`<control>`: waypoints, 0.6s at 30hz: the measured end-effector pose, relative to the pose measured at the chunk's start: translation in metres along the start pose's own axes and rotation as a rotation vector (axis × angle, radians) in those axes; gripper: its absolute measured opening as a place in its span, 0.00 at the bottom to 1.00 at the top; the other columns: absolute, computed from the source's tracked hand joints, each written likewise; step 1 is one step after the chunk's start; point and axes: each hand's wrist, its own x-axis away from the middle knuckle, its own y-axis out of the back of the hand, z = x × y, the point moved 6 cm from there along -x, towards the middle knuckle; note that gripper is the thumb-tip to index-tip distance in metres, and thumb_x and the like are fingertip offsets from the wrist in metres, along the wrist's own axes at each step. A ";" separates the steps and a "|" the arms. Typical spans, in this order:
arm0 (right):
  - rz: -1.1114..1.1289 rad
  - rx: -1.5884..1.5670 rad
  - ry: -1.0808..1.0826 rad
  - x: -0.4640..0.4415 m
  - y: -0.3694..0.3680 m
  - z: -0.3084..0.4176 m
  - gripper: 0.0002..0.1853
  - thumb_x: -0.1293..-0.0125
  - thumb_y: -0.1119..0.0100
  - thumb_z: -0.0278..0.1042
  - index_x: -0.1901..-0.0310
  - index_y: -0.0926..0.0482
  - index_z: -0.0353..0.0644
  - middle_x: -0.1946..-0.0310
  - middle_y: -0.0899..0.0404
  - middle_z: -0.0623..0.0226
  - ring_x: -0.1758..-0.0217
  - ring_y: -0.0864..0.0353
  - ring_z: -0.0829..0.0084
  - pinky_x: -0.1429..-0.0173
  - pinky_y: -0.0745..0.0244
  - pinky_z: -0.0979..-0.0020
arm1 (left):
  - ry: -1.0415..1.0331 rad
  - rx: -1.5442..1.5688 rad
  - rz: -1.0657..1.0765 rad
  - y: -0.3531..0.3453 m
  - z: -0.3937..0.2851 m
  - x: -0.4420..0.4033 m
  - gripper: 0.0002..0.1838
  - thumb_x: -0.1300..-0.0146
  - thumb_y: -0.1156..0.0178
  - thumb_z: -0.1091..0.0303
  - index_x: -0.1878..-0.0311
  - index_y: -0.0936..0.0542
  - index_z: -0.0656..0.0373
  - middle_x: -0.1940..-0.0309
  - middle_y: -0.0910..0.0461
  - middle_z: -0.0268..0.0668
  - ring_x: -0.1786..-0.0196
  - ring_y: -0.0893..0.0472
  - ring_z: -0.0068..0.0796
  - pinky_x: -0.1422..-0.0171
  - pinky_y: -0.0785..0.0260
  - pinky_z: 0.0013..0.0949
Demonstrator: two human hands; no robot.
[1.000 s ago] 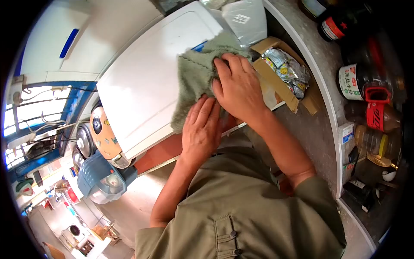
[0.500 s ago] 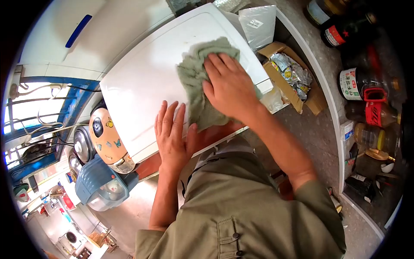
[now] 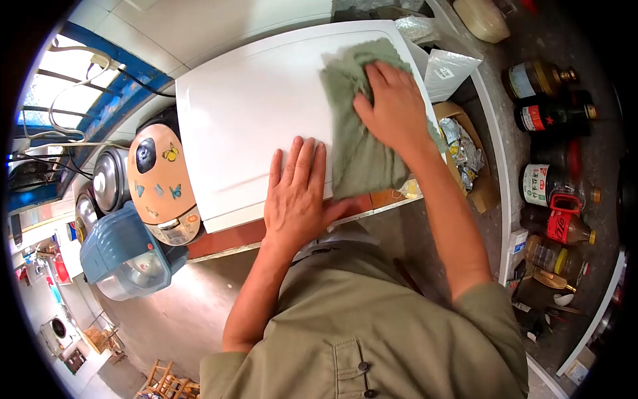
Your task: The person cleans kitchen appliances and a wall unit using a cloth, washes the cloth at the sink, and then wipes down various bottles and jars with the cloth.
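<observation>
The green cloth (image 3: 362,143) — soft, fuzzy, rumpled into folds — lies over the right part of the smooth white top (image 3: 259,113), draping its near edge. The right hand (image 3: 397,110) presses on it, fingers slightly bent; the left hand (image 3: 297,193) rests flat beside it — fingers modestly spread.

Got a peachy rice cooker (image 3: 159,189) with butterflies on it at left, plus a blue-grey plastic container (image 3: 113,243) and a lidded pot (image 3: 108,179) near it. Also spotting loose cables (image 3: 76,138) by a blue-framed window (image 3: 73,73). Over right, shiny packets (image 3: 467,154) in an open cardboard box (image 3: 490,193), then a whole row of bottles, including a red-labelled one (image 3: 561,227), lying sideways in view, lol.
</observation>
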 end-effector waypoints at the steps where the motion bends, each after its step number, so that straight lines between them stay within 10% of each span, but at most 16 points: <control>1: -0.023 0.000 -0.008 -0.013 -0.007 -0.003 0.21 0.43 0.45 0.42 0.53 0.22 0.34 0.50 0.23 0.57 0.45 0.26 0.57 0.35 0.35 0.57 | -0.004 0.002 -0.007 0.000 0.000 0.000 0.48 0.52 0.31 0.45 0.34 0.34 0.66 0.34 0.36 0.48 0.27 0.41 0.46 0.24 0.54 0.51; 18: 0.098 -0.172 -0.035 -0.003 -0.009 0.026 0.18 0.41 0.45 0.39 0.53 0.24 0.35 0.54 0.23 0.55 0.49 0.26 0.53 0.43 0.31 0.57 | -0.016 -0.047 -0.016 0.000 -0.003 -0.004 0.47 0.52 0.32 0.42 0.37 0.32 0.69 0.35 0.35 0.48 0.26 0.42 0.47 0.23 0.55 0.52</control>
